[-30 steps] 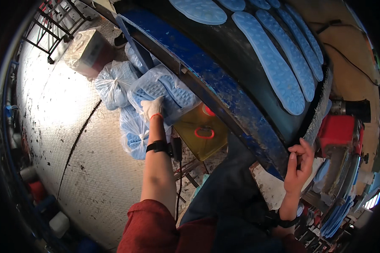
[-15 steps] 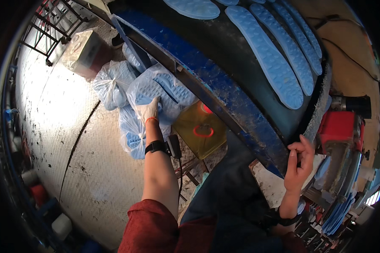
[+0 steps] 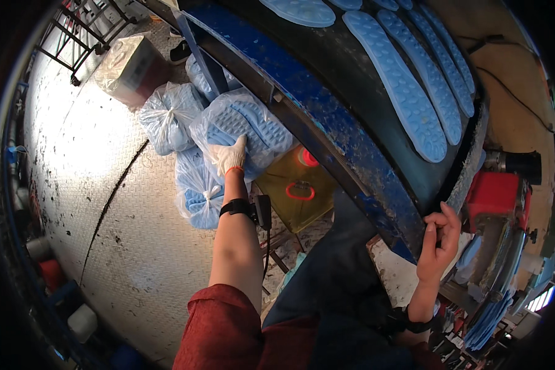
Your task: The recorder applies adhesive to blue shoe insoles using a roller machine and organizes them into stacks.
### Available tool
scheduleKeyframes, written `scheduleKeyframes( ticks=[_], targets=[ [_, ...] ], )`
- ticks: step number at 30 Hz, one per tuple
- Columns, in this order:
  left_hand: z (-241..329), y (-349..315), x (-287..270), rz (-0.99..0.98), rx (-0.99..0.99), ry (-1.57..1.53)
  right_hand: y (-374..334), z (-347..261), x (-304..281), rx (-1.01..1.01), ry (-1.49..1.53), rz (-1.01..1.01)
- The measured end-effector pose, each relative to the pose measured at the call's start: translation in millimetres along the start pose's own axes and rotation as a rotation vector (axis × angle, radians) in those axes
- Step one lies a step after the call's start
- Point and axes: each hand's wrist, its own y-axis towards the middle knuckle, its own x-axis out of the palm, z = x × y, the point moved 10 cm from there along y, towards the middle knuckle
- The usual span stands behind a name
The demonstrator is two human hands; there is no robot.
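Note:
My left hand (image 3: 229, 155), in a white glove, lies on a clear plastic bag of blue shoe soles (image 3: 262, 126). Its thumb points up, spread away from the fingers, and the fingertips are partly hidden against the plastic. The bag rests against other tied bags (image 3: 169, 117) of blue pieces on the floor. My bare right hand (image 3: 439, 237) is at the near corner of a blue-edged dark work surface (image 3: 327, 123), fingers loosely bent and apart from the thumb, nothing visible in them. Blue textured soles (image 3: 401, 86) lie spread on that surface.
Beside the bag stands a yellowish container (image 3: 305, 194) with a red cap and handle. A plastic-wrapped box (image 3: 132, 69) and a black wheeled rack (image 3: 83, 34) stand farther left. At right is a red machine part (image 3: 499, 194). The surface's metal edge overhangs the bags.
My left hand has shifted on the bag and its thumb has spread upward. The bag has turned slightly, showing its soles differently. My right hand has stayed at the corner; the view has shifted slightly.

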Motion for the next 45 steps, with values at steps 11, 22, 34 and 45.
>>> scheduleKeyframes(
  ticks=[11,22,34,45],
  targets=[
    [46,-24,17,0.074,0.123,0.192,1,-2,0,-0.001,-0.069,0.003],
    [19,1,-2,-0.09,0.177,-0.275,1,-2,0,-0.02,-0.044,0.005],
    [-28,66,31,-0.333,0.032,-0.221,2,-5,1,-0.012,-0.04,0.009],
    [-27,44,22,-0.492,0.048,-0.24,1,-2,1,-0.004,-0.041,0.005]
  ],
)
